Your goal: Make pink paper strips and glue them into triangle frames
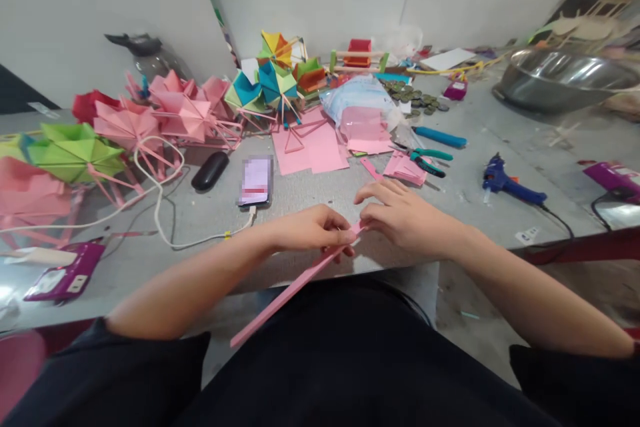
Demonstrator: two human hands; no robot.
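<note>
A long, narrow pink paper strip (285,295) slants from my lap up to the near edge of the grey table (310,200). My left hand (313,228) pinches the strip near its upper end. My right hand (400,217) meets it there, fingertips closed on the strip's tip. Both hands sit just at the table's front edge. Flat pink paper sheets (313,147) lie further back on the table, and small folded pink pieces (406,169) lie to their right.
A phone (255,181) on a white cable, a black case (210,171), teal pliers (425,159), a blue glue gun (505,181), folded paper models (150,120), coins (415,97) and a metal bowl (560,80) crowd the table.
</note>
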